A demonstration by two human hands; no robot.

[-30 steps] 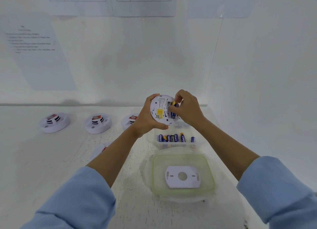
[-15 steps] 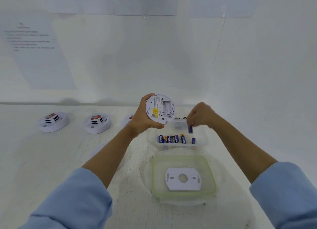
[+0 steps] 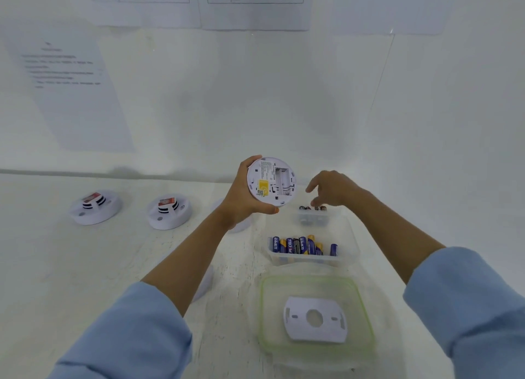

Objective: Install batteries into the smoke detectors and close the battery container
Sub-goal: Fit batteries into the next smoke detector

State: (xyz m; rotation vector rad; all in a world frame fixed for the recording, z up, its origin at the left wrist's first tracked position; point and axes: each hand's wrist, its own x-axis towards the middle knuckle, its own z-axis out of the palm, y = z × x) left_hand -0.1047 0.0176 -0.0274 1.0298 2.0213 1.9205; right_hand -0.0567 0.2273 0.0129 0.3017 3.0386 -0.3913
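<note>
Left hand (image 3: 241,199) gripped upturned smoke detector (image 3: 271,181) by rim, above desk (image 3: 85,265) back edge; battery bay empty. Right hand (image 3: 332,189), fingers loosely spread, held nothing, hovered right of detector, directly over far batteries (image 3: 312,208) standing upright in clear container (image 3: 350,236).

Bright, flat, hazy light, soft faint shadows, wide-angle bending at edges

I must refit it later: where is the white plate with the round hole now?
The white plate lies low and right of centre in the head view, inside the green-rimmed lid, just nearer the person than the clear battery container.
</note>
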